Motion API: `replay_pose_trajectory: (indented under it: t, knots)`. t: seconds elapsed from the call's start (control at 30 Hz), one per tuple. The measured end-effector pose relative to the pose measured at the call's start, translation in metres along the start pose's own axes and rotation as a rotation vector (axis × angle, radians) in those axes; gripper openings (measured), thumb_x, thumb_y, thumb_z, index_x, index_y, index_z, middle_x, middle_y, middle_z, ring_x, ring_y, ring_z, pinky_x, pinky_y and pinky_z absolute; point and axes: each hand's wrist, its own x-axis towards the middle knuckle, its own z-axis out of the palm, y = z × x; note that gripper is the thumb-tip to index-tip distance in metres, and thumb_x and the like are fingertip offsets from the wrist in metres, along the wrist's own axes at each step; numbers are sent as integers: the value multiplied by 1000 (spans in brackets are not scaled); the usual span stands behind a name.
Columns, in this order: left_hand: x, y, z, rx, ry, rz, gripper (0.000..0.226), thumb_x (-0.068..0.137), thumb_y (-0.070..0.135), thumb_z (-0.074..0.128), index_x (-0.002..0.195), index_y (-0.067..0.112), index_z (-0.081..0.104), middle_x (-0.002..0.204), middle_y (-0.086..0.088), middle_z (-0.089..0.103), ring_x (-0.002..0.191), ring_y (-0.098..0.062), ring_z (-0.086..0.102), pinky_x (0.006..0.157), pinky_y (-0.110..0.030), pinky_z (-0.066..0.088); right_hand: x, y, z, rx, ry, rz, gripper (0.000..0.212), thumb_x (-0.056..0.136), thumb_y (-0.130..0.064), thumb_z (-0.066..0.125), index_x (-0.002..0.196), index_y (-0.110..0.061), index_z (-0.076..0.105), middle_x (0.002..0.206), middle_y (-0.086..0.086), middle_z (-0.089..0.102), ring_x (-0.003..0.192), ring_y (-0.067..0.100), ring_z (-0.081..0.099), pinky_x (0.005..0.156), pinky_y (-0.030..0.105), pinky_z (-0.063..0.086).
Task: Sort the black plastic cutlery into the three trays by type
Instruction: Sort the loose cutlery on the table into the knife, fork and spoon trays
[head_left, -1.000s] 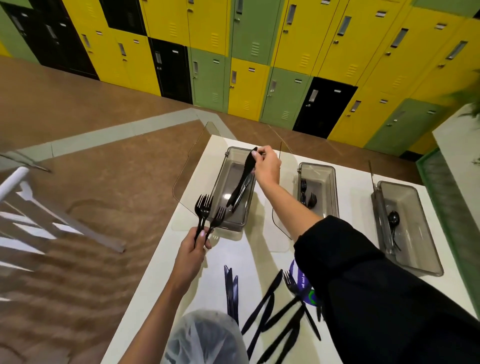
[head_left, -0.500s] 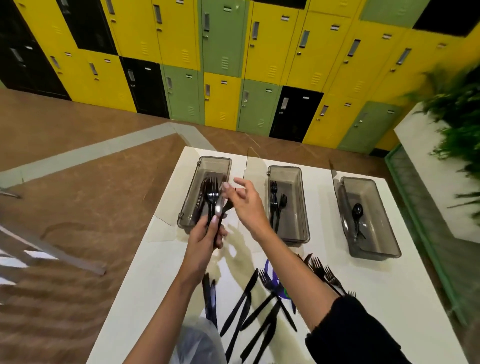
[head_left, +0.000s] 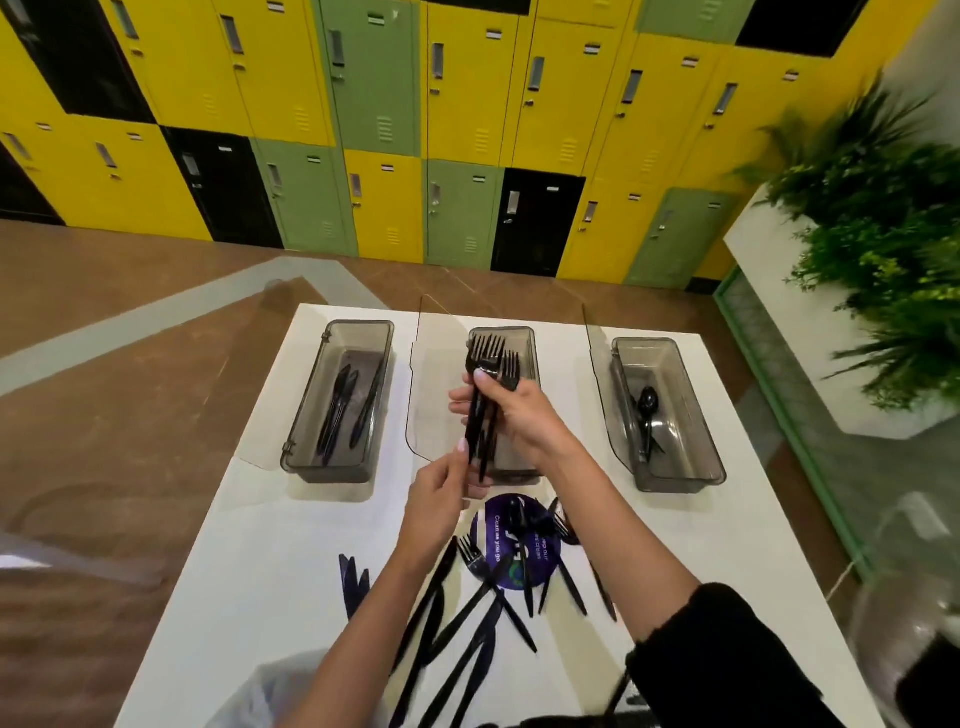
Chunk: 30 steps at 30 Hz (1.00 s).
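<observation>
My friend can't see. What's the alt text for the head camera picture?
A right hand grips a bunch of black forks over the middle tray while the left hand pinches their handles. The left tray holds knives, the right tray a spoon; loose cutlery lies on the white table.

- The right grip is reaching forward from a black sleeve, its fingers curling round the forks.
- The left grip, forearm bare, is pinching the handle ends just below.
</observation>
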Motion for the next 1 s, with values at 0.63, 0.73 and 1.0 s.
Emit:
replay_pose_trajectory:
  t: [0.63,0.73,1.0]
  knots:
    - [17,-28,-24,216,227,-55,24,94,33,55,108,14,54,98,-6,64,89,-21,65,78,-34,50,62,47,-40,-624,386,105,52,95,-25,57,141,-7,41,139,11,52,125,26,52,100,32,41]
    - [5,-38,-26,348,145,-155,26,92,28,60,111,12,53,98,-5,62,88,-20,60,65,-25,45,34,37,-40,-625,392,-60,36,96,-20,54,130,-10,53,127,9,60,111,18,59,93,26,47]
    - [-44,-65,-17,745,2,-278,59,85,32,68,130,2,42,133,-18,39,124,-34,41,102,-38,35,-75,45,-74,-603,157,-22,15,94,-19,58,100,-8,64,89,7,70,76,18,66,73,31,58]
